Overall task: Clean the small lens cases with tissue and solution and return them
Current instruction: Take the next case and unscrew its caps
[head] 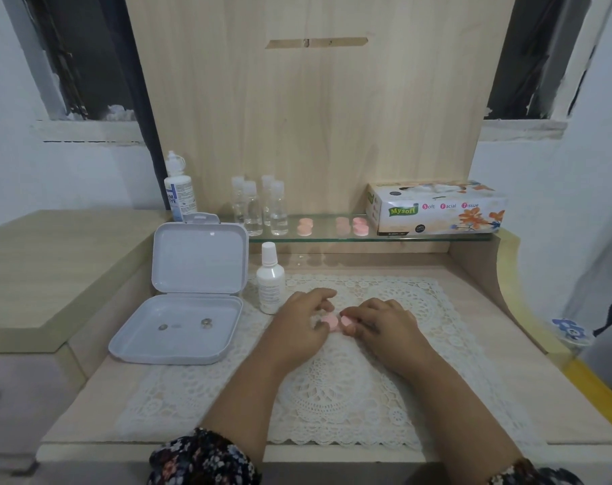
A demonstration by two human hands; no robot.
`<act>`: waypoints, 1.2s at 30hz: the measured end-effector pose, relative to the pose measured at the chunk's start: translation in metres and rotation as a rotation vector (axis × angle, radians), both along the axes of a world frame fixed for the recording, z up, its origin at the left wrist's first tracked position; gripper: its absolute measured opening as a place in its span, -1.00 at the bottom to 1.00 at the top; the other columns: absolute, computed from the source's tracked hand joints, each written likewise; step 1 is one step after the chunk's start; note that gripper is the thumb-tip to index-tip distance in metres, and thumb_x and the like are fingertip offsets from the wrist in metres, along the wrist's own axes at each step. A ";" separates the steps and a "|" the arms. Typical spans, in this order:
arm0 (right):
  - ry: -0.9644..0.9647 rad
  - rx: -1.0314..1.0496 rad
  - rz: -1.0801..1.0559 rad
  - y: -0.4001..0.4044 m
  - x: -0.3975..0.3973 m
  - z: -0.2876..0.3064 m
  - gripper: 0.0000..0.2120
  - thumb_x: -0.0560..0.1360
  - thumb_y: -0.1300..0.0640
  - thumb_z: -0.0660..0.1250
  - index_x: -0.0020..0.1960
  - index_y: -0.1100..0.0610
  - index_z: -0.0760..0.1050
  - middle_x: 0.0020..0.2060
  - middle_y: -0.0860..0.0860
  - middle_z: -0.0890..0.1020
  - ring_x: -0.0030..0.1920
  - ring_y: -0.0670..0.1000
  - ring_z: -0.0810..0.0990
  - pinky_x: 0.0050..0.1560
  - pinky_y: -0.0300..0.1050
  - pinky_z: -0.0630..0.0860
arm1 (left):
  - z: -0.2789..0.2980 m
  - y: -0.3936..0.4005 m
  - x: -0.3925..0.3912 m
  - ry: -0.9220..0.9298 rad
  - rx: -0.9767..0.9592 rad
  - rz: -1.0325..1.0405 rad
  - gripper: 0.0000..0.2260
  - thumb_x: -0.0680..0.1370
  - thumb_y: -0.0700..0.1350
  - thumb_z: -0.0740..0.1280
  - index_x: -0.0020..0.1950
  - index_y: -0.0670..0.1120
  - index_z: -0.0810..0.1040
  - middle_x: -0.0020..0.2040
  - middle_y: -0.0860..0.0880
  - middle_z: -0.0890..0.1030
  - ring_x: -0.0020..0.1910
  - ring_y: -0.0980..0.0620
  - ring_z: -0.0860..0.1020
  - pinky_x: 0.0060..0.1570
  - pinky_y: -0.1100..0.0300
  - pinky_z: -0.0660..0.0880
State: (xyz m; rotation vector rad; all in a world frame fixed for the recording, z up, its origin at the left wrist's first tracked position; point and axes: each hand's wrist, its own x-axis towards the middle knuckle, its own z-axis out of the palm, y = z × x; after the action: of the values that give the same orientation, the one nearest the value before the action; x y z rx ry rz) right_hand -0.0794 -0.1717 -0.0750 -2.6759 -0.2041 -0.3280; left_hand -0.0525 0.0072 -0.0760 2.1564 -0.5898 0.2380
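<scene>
A small pink lens case (336, 321) lies on the lace mat (332, 386) between my hands. My left hand (302, 323) curls its fingers round the case's left cap, and my right hand (381, 325) pinches the right cap. More pink lens cases (305, 227) (360, 226) sit on the glass shelf (437, 237) at the back. A small white solution bottle (270, 280) stands just left of my left hand. The tissue box (435, 208) rests on the shelf's right end.
An open white plastic box (178, 330) with two small lenses inside lies at the left of the mat. A tall solution bottle (179, 190) and several clear small bottles (259, 208) stand on the shelf's left part. A wooden back panel rises behind.
</scene>
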 end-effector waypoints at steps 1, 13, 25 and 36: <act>0.001 -0.002 0.001 0.000 0.000 0.000 -0.70 0.59 -0.14 0.20 0.30 -0.20 0.48 0.17 -0.17 0.51 0.20 -0.06 0.34 0.15 -0.08 0.22 | 0.000 -0.001 -0.001 -0.001 0.017 0.001 -0.63 0.50 -0.15 0.35 0.29 0.12 0.47 0.02 0.14 0.52 0.08 0.22 0.46 0.17 0.27 0.39; 0.008 0.031 0.011 -0.001 -0.001 -0.001 -0.68 0.58 -0.18 0.18 0.31 -0.21 0.47 0.14 -0.17 0.50 0.20 -0.06 0.34 0.15 -0.09 0.20 | 0.001 -0.001 -0.002 0.036 0.019 0.022 -0.57 0.42 0.04 0.45 0.24 0.14 0.40 -0.03 0.12 0.49 0.04 0.19 0.45 0.06 0.19 0.45; -0.018 0.134 -0.004 -0.001 -0.002 0.000 -0.78 0.56 -0.12 0.27 0.17 -0.13 0.54 0.06 -0.21 0.55 0.14 -0.13 0.36 0.13 -0.13 0.21 | 0.008 -0.006 0.001 0.036 -0.158 0.087 -0.84 0.47 -0.16 0.39 -0.05 0.04 0.46 -0.06 0.06 0.56 -0.05 0.16 0.51 -0.05 0.30 0.45; -0.037 0.161 0.001 0.000 -0.003 0.000 -0.80 0.56 -0.10 0.26 0.14 -0.13 0.55 0.01 -0.23 0.54 0.12 -0.15 0.36 0.13 -0.16 0.20 | 0.003 -0.011 0.016 0.122 -0.039 0.135 -0.92 0.54 -0.20 0.34 -0.03 -0.05 0.61 -0.08 0.09 0.59 -0.08 0.14 0.52 -0.21 0.55 0.35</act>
State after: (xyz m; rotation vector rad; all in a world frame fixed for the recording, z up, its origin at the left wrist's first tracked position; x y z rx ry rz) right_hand -0.0828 -0.1719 -0.0750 -2.5123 -0.1823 -0.3775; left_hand -0.0360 -0.0040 -0.0726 2.1575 -0.3677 0.1877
